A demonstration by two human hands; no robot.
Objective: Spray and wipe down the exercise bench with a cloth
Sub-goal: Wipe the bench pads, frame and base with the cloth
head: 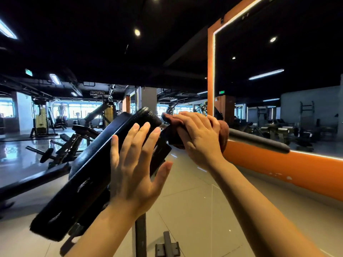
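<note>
- Black vinyl pad of the exercise bench (104,164), head view: it stands tilted, upper end high at centre frame, lower end falling toward the bottom left, carried on a dark metal frame (140,236) that rises from the tiled floor (194,210).
- Your left hand (136,164) lies against the near edge of the pad, fingers straight and spread, thumb out to the side; it curls round nothing and seems to brace the pad.
- Your right hand (199,135) presses a brown cloth (223,134) onto the bench hardware just past the pad's upper end. The fingers bend over the bunched cloth and hold it; cloth shows at both the fingertips and the heel of the hand.
- A padded bar (259,140) runs rightward from under the cloth, along the orange frame (278,167) of a wall mirror (278,89).
- No spray bottle is visible, so the step in hand is judged to be wiping, not spraying.
- Progress cannot be read from the surface: the vinyl shines, but wet and dry areas are not distinguishable.
- The next move likely calls for you to draw the cloth along the bar or back onto the pad face, keeping the left hand steady so the tilted pad does not swing under pressure.
- Other gym machines (61,138) stand well apart at left.
</note>
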